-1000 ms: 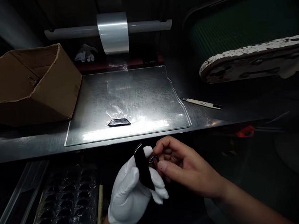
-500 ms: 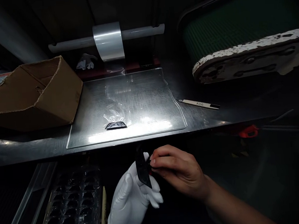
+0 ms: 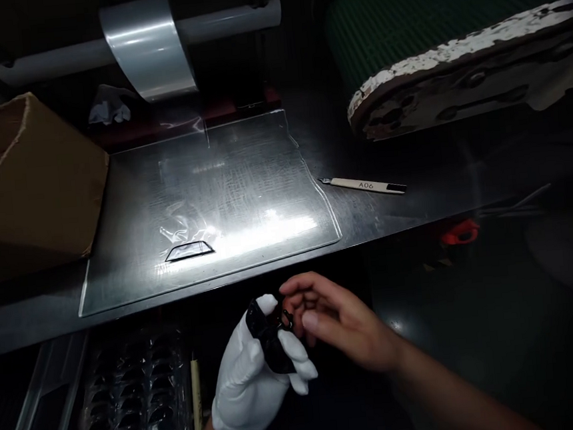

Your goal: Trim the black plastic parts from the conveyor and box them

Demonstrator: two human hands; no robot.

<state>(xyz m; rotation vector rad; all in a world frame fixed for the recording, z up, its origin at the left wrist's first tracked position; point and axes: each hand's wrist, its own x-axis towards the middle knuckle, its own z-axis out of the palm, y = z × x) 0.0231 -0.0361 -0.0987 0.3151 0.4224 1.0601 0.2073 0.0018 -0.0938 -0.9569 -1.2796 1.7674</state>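
My left hand (image 3: 248,382), in a white glove, is closed around a small black plastic part (image 3: 277,349), thumb on one side and fingers on the other. A thin black hook-like tab (image 3: 286,319) sticks out of the part toward the right. Beside that tab is my bare right hand (image 3: 338,321), its fingers loosely curled and the thumb apart from them; whether a fingertip touches the tab I cannot tell. On the bench's clear sheet (image 3: 245,198) lies a dark-edged, trapezoid-shaped piece (image 3: 189,250), with crumpled clear film (image 3: 180,227) behind it.
A white-handled knife marked A06 (image 3: 364,185) lies right of the sheet. At the left stands a cardboard box (image 3: 63,187); behind, a roll of clear film (image 3: 149,46) hangs on a bar. A tray of black parts (image 3: 132,396) sits lower left. A green belt conveyor (image 3: 425,22) occupies the upper right.
The black part has turned in my left hand, and the gloved fingers wrap it more. My right hand's fingers have loosened from their pinch at the part. The view has shifted, moving the bench leftward.
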